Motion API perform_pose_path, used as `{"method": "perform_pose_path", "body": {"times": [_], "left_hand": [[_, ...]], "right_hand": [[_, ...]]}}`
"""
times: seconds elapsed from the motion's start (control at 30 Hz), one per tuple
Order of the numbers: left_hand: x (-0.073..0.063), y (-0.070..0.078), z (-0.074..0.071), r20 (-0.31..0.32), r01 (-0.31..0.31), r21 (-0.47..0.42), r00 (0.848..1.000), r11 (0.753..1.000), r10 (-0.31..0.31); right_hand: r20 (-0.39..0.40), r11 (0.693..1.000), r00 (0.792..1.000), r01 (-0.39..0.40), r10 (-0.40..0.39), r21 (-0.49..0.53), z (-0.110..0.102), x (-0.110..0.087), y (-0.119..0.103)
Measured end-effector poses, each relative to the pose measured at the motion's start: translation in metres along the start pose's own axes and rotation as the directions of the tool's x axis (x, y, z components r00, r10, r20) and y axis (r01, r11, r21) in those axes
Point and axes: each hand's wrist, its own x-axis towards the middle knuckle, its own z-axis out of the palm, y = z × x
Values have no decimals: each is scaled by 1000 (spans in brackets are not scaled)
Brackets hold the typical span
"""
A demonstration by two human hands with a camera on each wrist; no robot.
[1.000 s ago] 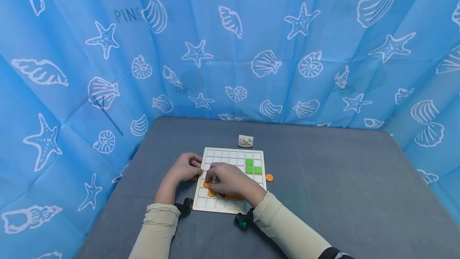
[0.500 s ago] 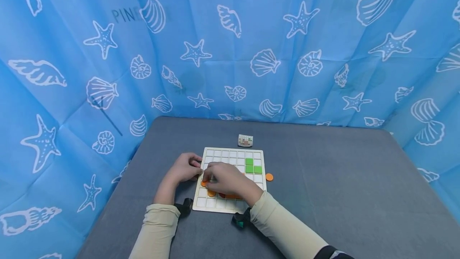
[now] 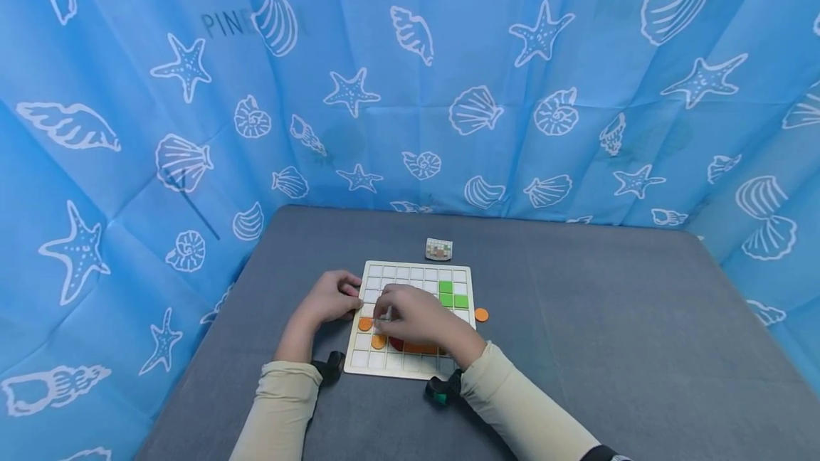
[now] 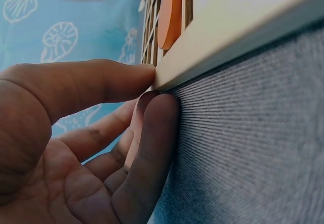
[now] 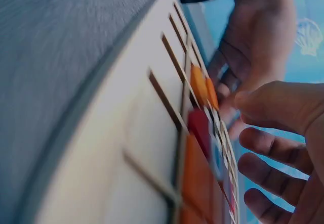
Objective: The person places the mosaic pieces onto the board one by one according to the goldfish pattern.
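A pale gridded board lies on the grey table. My left hand pinches its left edge between thumb and index finger; the left wrist view shows the thumb against the board's rim. Over the board's middle hovers my right hand, its fingers parted from the thumb with nothing between them in the right wrist view. Beside its fingertips, two orange discs sit in cells near the board's left side. A red piece and a longer orange piece lie below this hand, partly hidden in the head view.
Green squares fill some cells at the board's upper right. A loose orange disc lies on the table just right of the board. Behind the board is a small patterned card. A blue shell-print curtain surrounds the table.
My right hand has let go of the left orange disc and moved slightly right, away from it. The left hand stays at the board's edge.
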Motion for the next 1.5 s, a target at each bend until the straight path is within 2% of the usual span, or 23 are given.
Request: {"method": "perform_pose_path", "body": {"times": [0.2,0.43,0.63,0.83,1.07,1.3,1.5], "left_hand": [[1,2,2,-20,3,17,1000,1000,-3],[-2,6,3,-38,-4,74,999,997,7],[-2,6,4,-33,-11,63,999,998,13],[-3,7,4,-36,-8,52,999,999,10],[-5,7,5,-37,2,58,999,998,1],[-4,6,6,-49,-3,75,999,997,6],[-3,4,6,-52,-7,73,999,997,11]], "right_hand": [[-80,997,995,-59,63,51,-24,-27,19],[-157,993,981,-118,118,9,-44,-68,50],[-211,983,960,-186,183,4,-56,-100,73],[-218,965,942,-261,255,2,-60,-121,88],[-193,954,935,-301,298,16,-61,-131,95],[-177,953,938,-302,298,0,-57,-131,96],[-185,947,931,-321,315,-4,-53,-127,93]]}}
